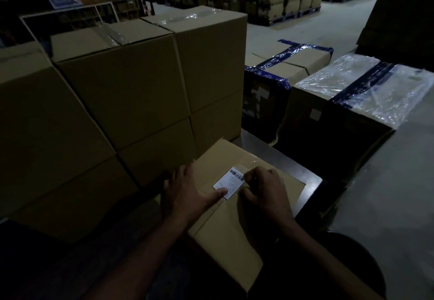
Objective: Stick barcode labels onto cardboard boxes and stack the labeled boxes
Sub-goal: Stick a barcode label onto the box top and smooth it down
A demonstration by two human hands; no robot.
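a white barcode label point(229, 182) lies on top of the cardboard box point(234, 236) in front of the person, near the taped seam. the left hand point(187, 194) lies flat on the box, thumb pressing the label's near edge. the right hand point(263, 194), fingers curled, pinches the label's right edge. stacked boxes point(122, 93) stand just left; plastic-wrapped boxes point(352, 102) sit further right

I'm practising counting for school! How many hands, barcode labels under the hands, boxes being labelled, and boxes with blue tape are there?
Hands: 2, the left hand and the right hand
Barcode label under the hands: 1
Box being labelled: 1
Boxes with blue tape: 2
Total: 6
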